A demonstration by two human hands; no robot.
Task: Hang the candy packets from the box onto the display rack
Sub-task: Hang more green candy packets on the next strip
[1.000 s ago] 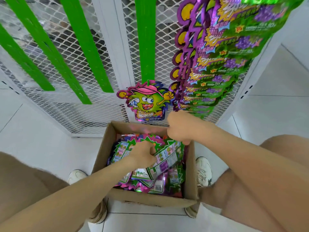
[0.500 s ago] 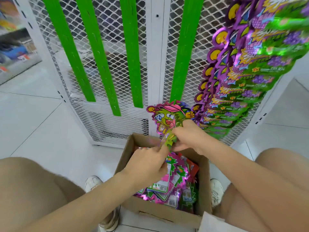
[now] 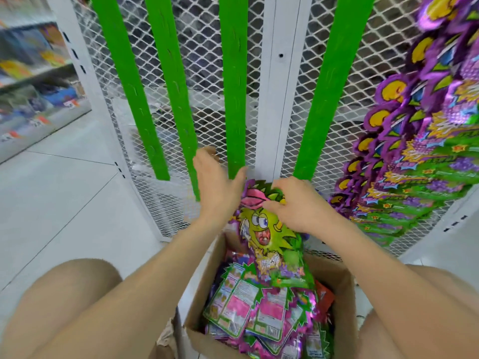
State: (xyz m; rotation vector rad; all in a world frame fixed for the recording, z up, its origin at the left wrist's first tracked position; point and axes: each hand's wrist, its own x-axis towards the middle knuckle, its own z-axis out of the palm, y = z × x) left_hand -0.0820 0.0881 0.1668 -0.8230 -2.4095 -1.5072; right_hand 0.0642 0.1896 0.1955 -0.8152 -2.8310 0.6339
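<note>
R hand (image 3: 298, 206) pinches top of candy packet (image 3: 267, 229), just above box (image 3: 344, 286); box, below both hands, holds more packets (image 3: 243, 309). L hand (image 3: 220, 187) spread wide, thumb at rack strip (image 3: 237, 112) end, beside packet.

Box (image 3: 344, 294) on floor directly before mesh rack (image 3: 207, 60), loose packets (image 3: 246, 312) inside. Raised packet (image 3: 269, 237) above box, between left hand (image 3: 217, 182) and right hand (image 3: 298, 206), just below hanging strips (image 3: 233, 99). Hung packets (image 3: 427, 164) right of strips; shelves (image 3: 31, 73) far left.
</note>
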